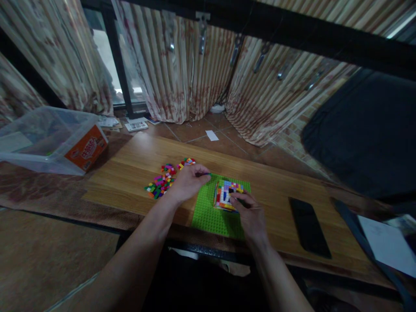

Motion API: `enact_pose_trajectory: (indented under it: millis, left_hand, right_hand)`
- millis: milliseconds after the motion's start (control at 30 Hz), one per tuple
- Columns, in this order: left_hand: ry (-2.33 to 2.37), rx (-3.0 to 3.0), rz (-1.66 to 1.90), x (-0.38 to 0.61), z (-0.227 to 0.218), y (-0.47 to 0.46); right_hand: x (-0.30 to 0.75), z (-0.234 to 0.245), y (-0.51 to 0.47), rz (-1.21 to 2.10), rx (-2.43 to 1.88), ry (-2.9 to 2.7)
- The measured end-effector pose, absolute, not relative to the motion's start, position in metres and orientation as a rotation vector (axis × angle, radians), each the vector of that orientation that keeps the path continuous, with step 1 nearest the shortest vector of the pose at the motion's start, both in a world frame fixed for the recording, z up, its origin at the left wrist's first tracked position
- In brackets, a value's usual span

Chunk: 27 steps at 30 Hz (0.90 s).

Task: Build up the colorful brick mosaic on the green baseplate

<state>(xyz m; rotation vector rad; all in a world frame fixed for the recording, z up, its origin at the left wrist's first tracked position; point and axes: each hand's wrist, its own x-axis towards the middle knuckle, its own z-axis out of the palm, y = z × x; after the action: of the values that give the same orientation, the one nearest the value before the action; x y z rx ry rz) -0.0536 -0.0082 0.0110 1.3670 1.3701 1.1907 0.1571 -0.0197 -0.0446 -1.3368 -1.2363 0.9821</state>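
Note:
A square build of many-coloured toy bricks (224, 197) sits on the green studded baseplate (208, 219). My left hand (188, 182) is closed in a pinch above the baseplate's far left corner, with a small dark toy brick partly showing at its fingertips. Bent over the right side of the build, my right hand (251, 212) has thumb and fingers pinched together at its top. Whatever lies between those fingers is too small and covered to make out. Left of the baseplate is a loose pile of small coloured bricks (159, 185), partly behind my left hand.
Everything rests on a long wooden board (130, 162). A clear plastic bin (48, 143) with an orange label stands at the far left. To the right lie a black phone (310, 227), a dark strap (360, 242) and a white paper (386, 242). Curtains (182, 73) hang behind.

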Motion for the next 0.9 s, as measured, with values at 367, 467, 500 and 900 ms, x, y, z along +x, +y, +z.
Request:
enact_pose_trajectory:
  millis: [367, 467, 500, 900]
  left_hand:
    - [1.342, 1.361, 1.180, -0.048, 0.009, -0.008]
    - [1.329, 1.393, 1.165, -0.046, 0.007, -0.007]
    - [1.329, 1.403, 1.161, -0.045, 0.006, -0.006]
    - [1.280, 1.381, 1.098, -0.034, 0.005, -0.008]
  right_hand:
    - [0.155, -0.051, -0.016, 1.090, -1.301, -1.146]
    - [0.154, -0.050, -0.016, 1.077, -1.303, -1.159]
    - [0.154, -0.050, -0.016, 1.071, -1.303, -1.167]
    - [0.158, -0.032, -0.015, 1.166, -1.213, -1.007]
